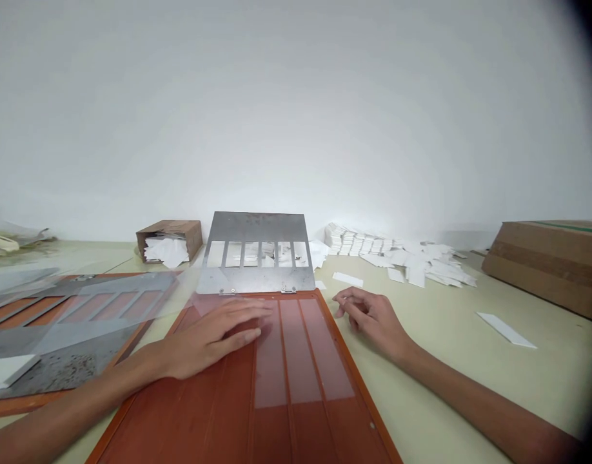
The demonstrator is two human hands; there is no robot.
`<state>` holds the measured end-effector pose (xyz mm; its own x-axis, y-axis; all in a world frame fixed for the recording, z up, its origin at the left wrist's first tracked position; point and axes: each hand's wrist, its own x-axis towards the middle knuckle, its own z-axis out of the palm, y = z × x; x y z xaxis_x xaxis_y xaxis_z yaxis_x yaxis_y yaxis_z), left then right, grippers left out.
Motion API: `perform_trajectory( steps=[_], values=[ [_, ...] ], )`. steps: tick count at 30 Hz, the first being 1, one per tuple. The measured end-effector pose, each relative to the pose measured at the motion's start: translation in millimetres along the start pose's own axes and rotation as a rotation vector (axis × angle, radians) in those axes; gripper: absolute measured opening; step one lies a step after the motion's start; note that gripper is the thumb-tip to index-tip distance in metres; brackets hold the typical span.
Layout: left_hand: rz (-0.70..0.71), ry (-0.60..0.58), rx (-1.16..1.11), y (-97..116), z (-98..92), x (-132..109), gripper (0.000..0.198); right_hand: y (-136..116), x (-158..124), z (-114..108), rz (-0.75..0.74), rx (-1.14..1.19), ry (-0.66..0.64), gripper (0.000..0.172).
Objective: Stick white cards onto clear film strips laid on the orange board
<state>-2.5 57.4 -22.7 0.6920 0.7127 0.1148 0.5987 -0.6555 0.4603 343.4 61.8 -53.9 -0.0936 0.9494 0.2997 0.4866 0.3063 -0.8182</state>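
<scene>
A reddish-brown grooved board (204, 425) lies in front of me, with pale translucent strips (269, 367) set side by side between its ridges. Hinged at its far end, a slotted metal plate (257, 225) stands raised. My left hand (204, 341) rests over the board, fingers stretched out and fingertips at the strips. Just past the board's right edge is my right hand (373, 319), low above the table. Its fingers are curled, with thumb and forefinger close together; whatever may be between them is too small to make out.
To the left lies a second board with a slotted metal plate (73, 367), a white block (8, 372) and clear film on it. A small carton of white pieces (169, 248), piled white slips (422, 261), a loose white strip (506, 330) and a large cardboard box (547, 264) stand around.
</scene>
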Motion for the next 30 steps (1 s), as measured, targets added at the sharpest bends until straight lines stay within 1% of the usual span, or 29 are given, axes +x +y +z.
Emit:
perform_trajectory(
  steps=[2, 4, 7, 9, 10, 12, 13, 15, 17, 19, 20, 22, 23, 25, 27, 30],
  values=[
    [-0.06, 0.135, 0.002, -5.5, -8.1, 3.3, 0.045, -0.7, 0.0, 0.4, 0.008, 0.011, -0.005, 0.035],
    [-0.144, 0.292, 0.045, -18.2, -21.7, 6.4, 0.045, -1.4, -0.3, 0.7, 0.008, 0.008, -0.01, 0.035],
    [-0.329, 0.477, 0.111, -52.4, -49.2, 5.4, 0.052, -1.6, -1.0, 1.0, 0.004, -0.016, -0.02, 0.036],
    [-0.474, 0.564, 0.129, -80.4, -68.0, -1.0, 0.061, -1.2, -1.4, 0.9, 0.008, -0.035, -0.033, 0.037],
    [-0.532, 0.59, 0.127, -93.7, -76.3, -5.5, 0.065, -0.9, -1.7, 0.9, 0.01, -0.044, -0.039, 0.037],
    [-0.605, 0.604, 0.09, -115.2, -89.4, -15.1, 0.064, -0.1, -2.3, 0.7, 0.013, -0.058, -0.042, 0.037],
    [-0.622, 0.591, 0.056, -122.6, -93.9, -19.6, 0.062, 0.3, -2.5, 0.7, 0.011, -0.062, -0.041, 0.037],
    [-0.626, 0.526, -0.036, -130.8, -99.0, -26.7, 0.055, 0.9, -2.9, 0.9, 0.004, -0.071, -0.045, 0.039],
    [-0.599, 0.448, -0.134, -131.6, -99.9, -30.9, 0.044, 1.0, -3.1, 1.1, 0.0, -0.079, -0.061, 0.041],
    [-0.565, 0.406, -0.219, -128.5, -99.2, -32.8, 0.031, 0.7, -3.0, 1.3, -0.001, -0.09, -0.077, 0.041],
    [-0.548, 0.404, -0.257, -126.2, -99.0, -33.2, 0.027, 0.6, -2.8, 1.4, -0.003, -0.097, -0.079, 0.042],
    [-0.523, 0.44, -0.332, -121.3, -100.2, -32.9, 0.023, 0.9, -2.2, 1.5, -0.008, -0.11, -0.074, 0.044],
    [-0.516, 0.478, -0.368, -118.7, -101.6, -32.4, 0.023, 1.5, -1.8, 1.3, -0.012, -0.117, -0.067, 0.044],
    [-0.504, 0.606, -0.43, -112.5, -105.7, -30.4, 0.025, 4.1, -1.0, 0.0, -0.018, -0.134, -0.044, 0.046],
    [-0.476, 0.776, -0.48, -103.6, -109.6, -27.0, 0.029, 7.2, -0.5, -2.8, -0.026, -0.141, -0.007, 0.047],
    [-0.367, 1.029, -0.54, -81.1, -109.2, -18.8, 0.037, 5.5, 0.0, -7.3, -0.06, -0.134, 0.072, 0.047]
  ],
)
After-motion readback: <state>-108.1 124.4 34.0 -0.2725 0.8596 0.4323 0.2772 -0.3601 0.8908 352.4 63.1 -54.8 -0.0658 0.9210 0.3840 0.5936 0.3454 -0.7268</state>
